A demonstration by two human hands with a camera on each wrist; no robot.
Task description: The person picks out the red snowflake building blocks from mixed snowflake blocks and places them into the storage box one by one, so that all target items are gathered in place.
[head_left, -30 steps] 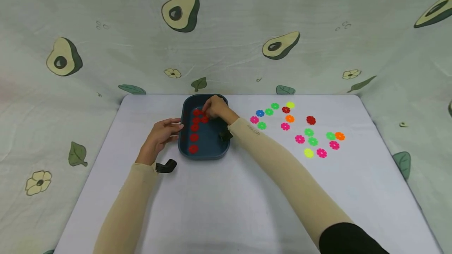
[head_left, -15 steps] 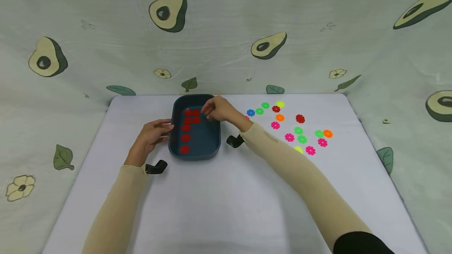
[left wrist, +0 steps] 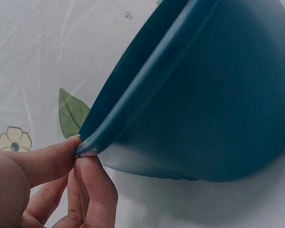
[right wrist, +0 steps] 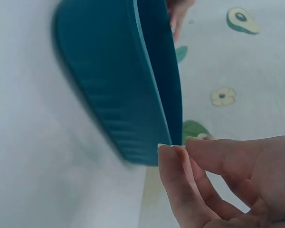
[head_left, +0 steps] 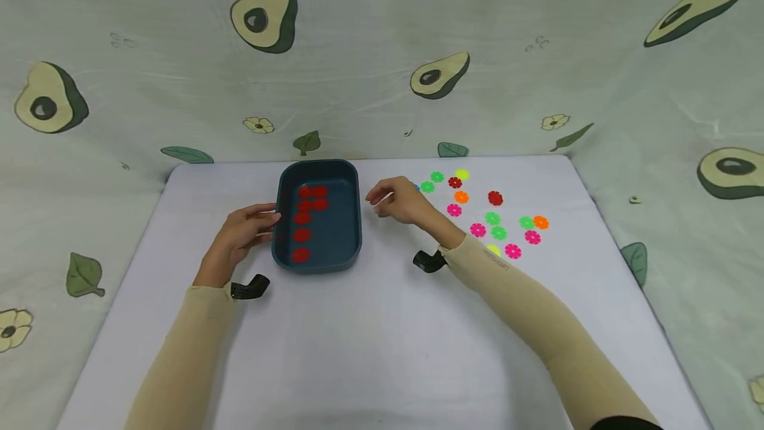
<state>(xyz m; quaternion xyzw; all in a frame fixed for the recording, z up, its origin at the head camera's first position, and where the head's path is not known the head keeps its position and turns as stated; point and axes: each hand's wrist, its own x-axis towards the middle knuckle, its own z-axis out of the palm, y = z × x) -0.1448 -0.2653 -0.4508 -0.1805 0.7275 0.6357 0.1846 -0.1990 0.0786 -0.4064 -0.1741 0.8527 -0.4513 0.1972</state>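
A dark teal rectangular tray (head_left: pixel 335 239) stands at the back left of the table, with several red flower-shaped discs (head_left: pixel 301 235) inside, mostly along its left half. My left hand (head_left: pixel 241 234) pinches the tray's left rim between thumb and fingers, which the left wrist view shows close up, with the teal wall (left wrist: pixel 209 109) rising beyond. To the right of the tray, my right hand (head_left: pixel 401 201) hovers over the table. Its fingers (right wrist: pixel 173 178) are loosely bent, the thumb near the forefinger, and nothing shows between them.
Scattered discs lie to the right of my right hand: green (head_left: pixel 492 218), pink (head_left: pixel 477 229), orange (head_left: pixel 461 197), yellow (head_left: pixel 462 174) and dark red (head_left: pixel 495 198). A blue one is mostly hidden by that hand. A printed cloth (head_left: pixel 358 85) hangs behind the white table (head_left: pixel 358 344).
My right hand has left the tray's inside and moved right, past its right rim. The red discs stay in the tray. The left hand keeps its grip while the head view has shifted rightward.
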